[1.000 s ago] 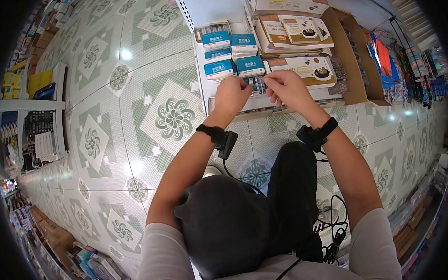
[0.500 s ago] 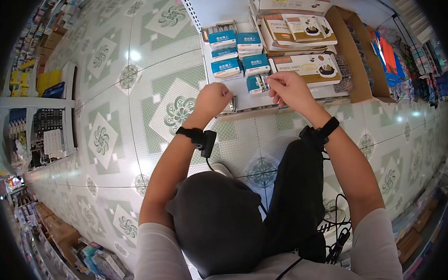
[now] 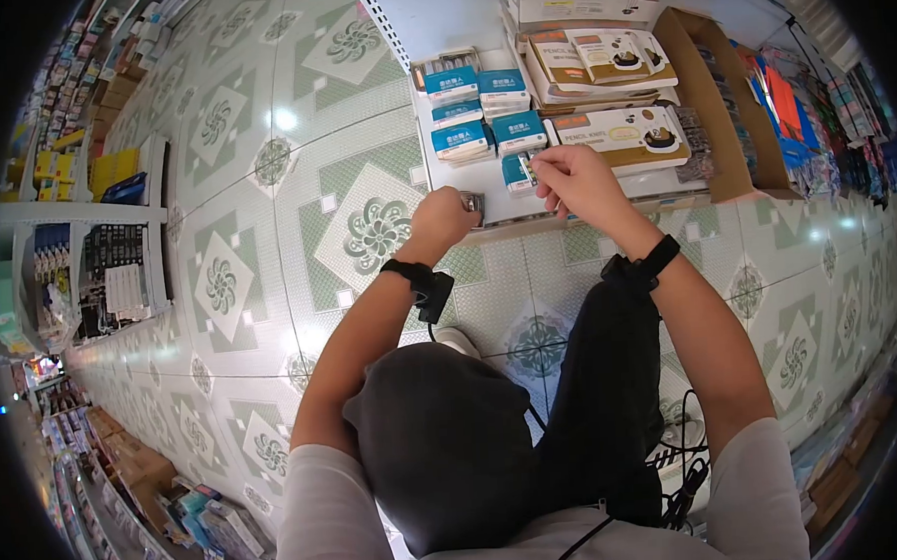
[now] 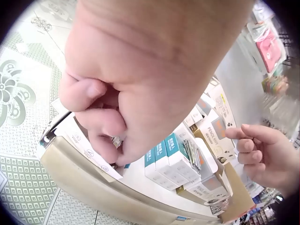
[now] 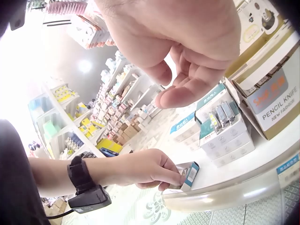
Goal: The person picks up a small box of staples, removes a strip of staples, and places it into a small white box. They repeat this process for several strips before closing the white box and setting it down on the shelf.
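Right wrist view, left hand [image 5: 157, 168] gripping box [image 5: 191, 175] (long side slanting up rightward), right hand [image 5: 183, 49] loosely curled

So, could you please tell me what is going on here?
A person is working at a white shelf. Their left hand has its fingers in a small open box near the front edge; what it grips, if anything, is unclear. The right hand hangs near stacked boxes topped with small metal pieces.

Patterned floor [image 3: 371, 223]; yellow packs [image 3: 113, 162] on white shelf [image 3: 85, 213], left; cardboard carton [image 3: 706, 99] beside pencil-knife boxes [image 3: 613, 143]; orange item [image 3: 783, 103], possibly packaging, right.
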`<action>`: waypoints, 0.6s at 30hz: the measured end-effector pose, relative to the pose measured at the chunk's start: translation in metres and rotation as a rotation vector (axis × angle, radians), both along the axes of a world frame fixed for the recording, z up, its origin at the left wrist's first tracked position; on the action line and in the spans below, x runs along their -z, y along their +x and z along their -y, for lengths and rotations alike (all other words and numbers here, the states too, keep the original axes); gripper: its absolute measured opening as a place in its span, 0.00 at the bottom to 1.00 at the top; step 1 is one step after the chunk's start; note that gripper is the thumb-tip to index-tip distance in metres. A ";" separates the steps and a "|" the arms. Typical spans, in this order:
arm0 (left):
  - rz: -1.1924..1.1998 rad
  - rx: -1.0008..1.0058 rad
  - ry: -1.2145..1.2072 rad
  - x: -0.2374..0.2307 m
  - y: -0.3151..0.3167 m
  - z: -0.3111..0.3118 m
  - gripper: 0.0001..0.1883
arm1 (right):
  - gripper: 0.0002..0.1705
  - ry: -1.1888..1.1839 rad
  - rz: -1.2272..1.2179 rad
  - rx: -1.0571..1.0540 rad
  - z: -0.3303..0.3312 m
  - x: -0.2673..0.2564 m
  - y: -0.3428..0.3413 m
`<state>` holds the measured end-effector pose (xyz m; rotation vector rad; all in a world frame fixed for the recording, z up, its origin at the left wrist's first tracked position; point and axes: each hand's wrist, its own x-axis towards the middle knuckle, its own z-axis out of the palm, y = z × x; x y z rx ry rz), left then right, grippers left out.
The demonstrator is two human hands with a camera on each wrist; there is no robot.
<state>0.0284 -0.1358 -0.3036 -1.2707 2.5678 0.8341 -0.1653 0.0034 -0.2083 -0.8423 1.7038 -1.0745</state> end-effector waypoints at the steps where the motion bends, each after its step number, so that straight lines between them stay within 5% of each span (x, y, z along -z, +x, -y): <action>1: 0.001 -0.001 0.000 0.001 0.000 0.002 0.15 | 0.15 -0.001 -0.004 -0.001 0.001 0.001 0.000; 7: -0.054 -0.061 0.206 0.000 0.003 0.003 0.18 | 0.15 0.001 -0.029 -0.002 0.008 0.005 0.006; 18: -0.052 -0.015 -0.047 0.008 0.001 0.009 0.18 | 0.14 0.023 -0.078 0.002 0.022 0.013 0.015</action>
